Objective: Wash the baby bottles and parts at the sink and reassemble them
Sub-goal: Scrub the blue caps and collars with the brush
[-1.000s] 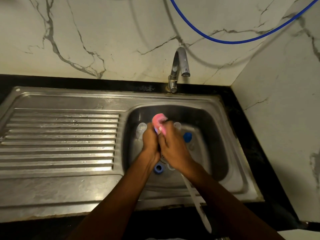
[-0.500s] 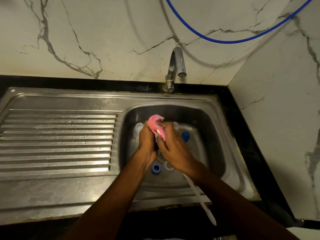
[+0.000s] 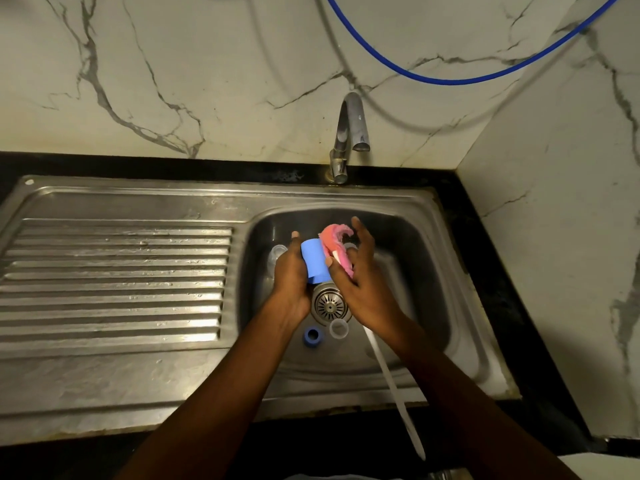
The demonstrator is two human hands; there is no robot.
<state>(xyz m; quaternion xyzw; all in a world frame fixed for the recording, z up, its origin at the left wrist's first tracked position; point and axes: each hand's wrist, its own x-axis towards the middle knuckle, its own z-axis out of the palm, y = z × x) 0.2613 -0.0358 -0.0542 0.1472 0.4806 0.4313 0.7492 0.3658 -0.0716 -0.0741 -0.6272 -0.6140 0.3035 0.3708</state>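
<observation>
Over the sink basin I'm seeing both hands working close together, just above the drain strainer. The left hand is gripping a blue cap, fingers curling round its far side and the cap tilting slightly. The right hand is holding the pink sponge brush. Its thumb is pinching the brush just below the sponge head, and the other fingers are spreading looser behind it. The sponge head is pressing against the upper right edge of the blue cap. I'm noting the white handle running out under the right wrist and crossing the near rim of the sink.

On the basin floor, a blue ring and a clear cup are lying side by side, just nearer me than the strainer. A clear bottle part is sitting left of the left hand, partly hidden, so I'm not calling which part it is.

The faucet is standing behind the basin. The ribbed drainboard is stretching off to the left. A blue hose is drooping across the marble wall.
</observation>
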